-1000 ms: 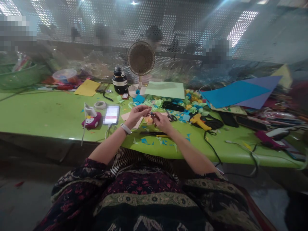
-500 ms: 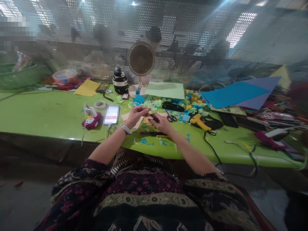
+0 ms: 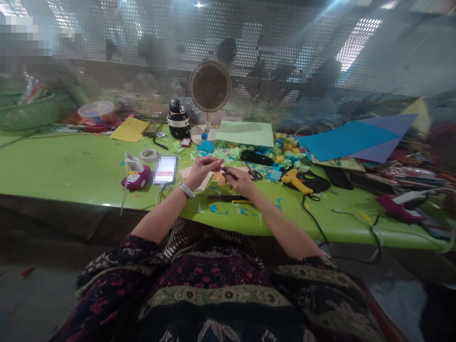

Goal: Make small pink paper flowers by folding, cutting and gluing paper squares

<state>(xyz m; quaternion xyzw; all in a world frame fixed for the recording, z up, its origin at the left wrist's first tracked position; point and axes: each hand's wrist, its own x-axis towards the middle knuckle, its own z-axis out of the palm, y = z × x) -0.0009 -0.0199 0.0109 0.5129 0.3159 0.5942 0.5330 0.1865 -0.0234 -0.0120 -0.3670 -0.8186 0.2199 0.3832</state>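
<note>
Both my hands meet above the middle of the green table (image 3: 71, 171). My left hand (image 3: 202, 171), with a white wristband, has its fingers pinched together on a small pale piece I cannot make out. My right hand (image 3: 241, 182) is closed on a thin dark stick-like tool (image 3: 228, 173) whose tip points to the left fingers. Under the hands lies a small orange paper piece (image 3: 220, 179) on a beige sheet (image 3: 199, 176). Blue paper scraps (image 3: 215, 209) lie just in front of my wrists.
A phone (image 3: 165, 170) and a pink tape dispenser (image 3: 134, 179) lie left of the hands. Scissors (image 3: 253, 173), a yellow glue gun (image 3: 295, 180) with a black cable and a black stapler (image 3: 257, 157) lie right. A small fan (image 3: 209, 90), a pale green sheet (image 3: 245, 133) and blue sheets (image 3: 351, 138) are behind.
The hands stayed close together; my right hand has shifted slightly and the dark tool now angles up toward the left fingers.
</note>
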